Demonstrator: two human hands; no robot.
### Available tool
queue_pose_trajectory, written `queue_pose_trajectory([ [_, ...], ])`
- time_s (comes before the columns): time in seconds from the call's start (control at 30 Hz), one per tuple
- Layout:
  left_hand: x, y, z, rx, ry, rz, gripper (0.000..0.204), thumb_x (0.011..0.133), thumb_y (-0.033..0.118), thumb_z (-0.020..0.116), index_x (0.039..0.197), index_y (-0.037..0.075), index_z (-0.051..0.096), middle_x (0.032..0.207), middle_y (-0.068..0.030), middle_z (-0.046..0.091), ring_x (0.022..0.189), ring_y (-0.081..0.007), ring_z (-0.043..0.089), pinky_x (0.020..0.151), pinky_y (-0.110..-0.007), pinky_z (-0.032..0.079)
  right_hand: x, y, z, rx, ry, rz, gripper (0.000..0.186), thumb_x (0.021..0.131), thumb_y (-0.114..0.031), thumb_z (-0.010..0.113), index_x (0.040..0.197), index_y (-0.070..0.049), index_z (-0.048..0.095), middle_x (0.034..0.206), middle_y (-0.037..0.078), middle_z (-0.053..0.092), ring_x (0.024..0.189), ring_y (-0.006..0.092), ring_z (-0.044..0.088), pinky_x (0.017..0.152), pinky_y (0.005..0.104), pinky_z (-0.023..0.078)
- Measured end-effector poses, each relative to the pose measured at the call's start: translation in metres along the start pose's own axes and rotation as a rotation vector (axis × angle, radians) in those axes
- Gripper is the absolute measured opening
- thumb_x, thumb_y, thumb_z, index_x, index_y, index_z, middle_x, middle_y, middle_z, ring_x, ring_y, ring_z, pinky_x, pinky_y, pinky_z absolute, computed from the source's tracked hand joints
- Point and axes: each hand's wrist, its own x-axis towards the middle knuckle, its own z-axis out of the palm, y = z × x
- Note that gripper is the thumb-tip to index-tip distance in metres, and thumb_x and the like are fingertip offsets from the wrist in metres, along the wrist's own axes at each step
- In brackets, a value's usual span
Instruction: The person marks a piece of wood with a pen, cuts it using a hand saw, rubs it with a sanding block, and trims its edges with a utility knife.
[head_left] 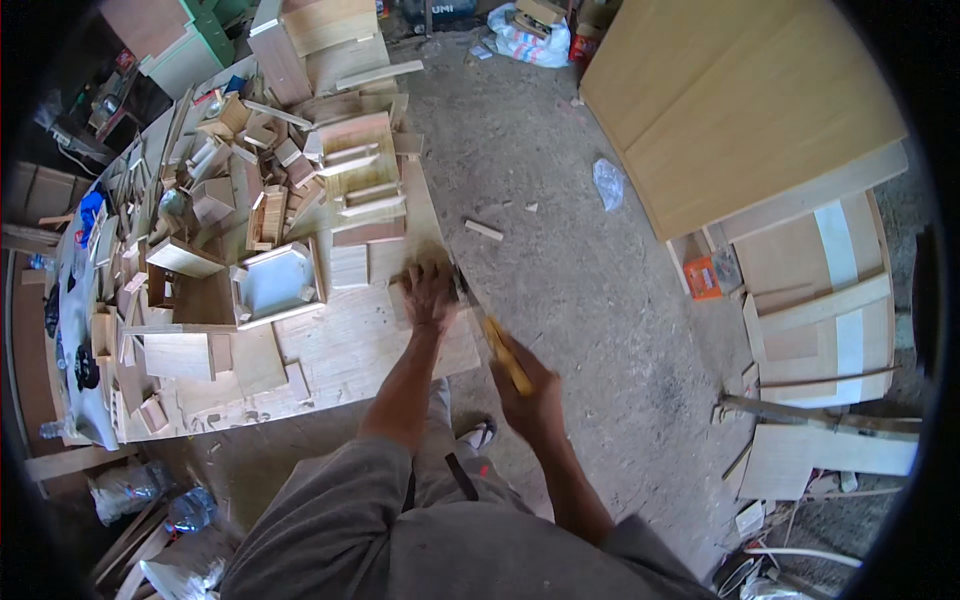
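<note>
The left hand point(430, 292) lies palm down with fingers a little spread on a flat wood piece point(397, 304), by the right edge of the worktop point(340, 350), not far from its near right corner. The right hand point(527, 393) is wrapped around the yellow handle point(506, 350) of a saw, just beyond that edge; the narrow blade point(462, 284) points away from the body and runs just beside the left hand's fingers. Whether its teeth touch wood is too small to tell. Left of the left hand sits a pale block point(350, 267), then a shallow wooden tray point(319, 268). Offcuts point(207, 165) crowd the worktop's far left part.
</note>
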Motion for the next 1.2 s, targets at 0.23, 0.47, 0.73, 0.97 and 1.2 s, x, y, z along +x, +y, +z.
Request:
queue_pose_trajectory([
  [0.23, -0.001, 0.014, 0.007, -0.02, 0.023, 0.059, 0.036, 0.083, 0.027, 0.058, 0.116, 0.012, 0.061, 0.114, -0.0116, 0.055, 0.11, -0.0347, 0.047, 0.093, -0.054, 0.034, 0.034, 0.016, 0.013, 0.009, -0.018, 0.052, 0.039, 0.089, -0.015, 0.064, 0.122, 0.004, 0.058, 0.108, 0.028, 0.065, 0.103, 0.0373, 0.065, 0.085, 0.0383, 0.053],
  [0.47, 0.003, 0.004, 0.01, -0.043, -0.03, -0.004, 0.033, 0.079, 0.03, 0.063, 0.109, 0.016, 0.065, 0.115, -0.0102, 0.055, 0.111, -0.0352, 0.047, 0.093, -0.054, 0.034, 0.022, -0.017, 0.003, -0.006, -0.035, 0.032, 0.036, 0.089, -0.014, 0.065, 0.117, 0.007, 0.06, 0.107, 0.025, 0.067, 0.1, 0.0306, 0.068, 0.082, 0.034, 0.053],
  [0.73, -0.004, -0.007, 0.004, 0.018, -0.001, -0.034, 0.035, 0.079, 0.03, 0.061, 0.112, 0.017, 0.061, 0.117, -0.0094, 0.055, 0.116, -0.034, 0.046, 0.096, -0.055, 0.035, 0.008, -0.032, -0.01, 0.039, -0.133, 0.059, 0.038, 0.089, -0.015, 0.064, 0.118, 0.008, 0.06, 0.113, 0.027, 0.065, 0.106, 0.0332, 0.066, 0.09, 0.0365, 0.05],
  [0.97, -0.001, 0.001, 0.017, 0.031, 0.038, 0.016, 0.032, 0.08, 0.03, 0.061, 0.109, 0.017, 0.061, 0.115, -0.0085, 0.055, 0.111, -0.0327, 0.047, 0.091, -0.054, 0.036, 0.028, -0.014, 0.0, 0.024, -0.091, 0.107, 0.037, 0.089, -0.014, 0.065, 0.119, 0.006, 0.06, 0.11, 0.025, 0.066, 0.104, 0.0303, 0.067, 0.086, 0.0348, 0.052],
  [1.2, -0.003, 0.028, 0.001, -0.057, -0.007, 0.027, 0.027, 0.081, 0.028, 0.059, 0.106, 0.019, 0.064, 0.109, -0.0079, 0.054, 0.107, -0.0323, 0.048, 0.092, -0.054, 0.035, 0.042, 0.015, 0.01, -0.01, -0.076, 0.171, 0.038, 0.088, -0.013, 0.066, 0.122, 0.004, 0.059, 0.106, 0.025, 0.068, 0.098, 0.0281, 0.069, 0.081, 0.0338, 0.053],
])
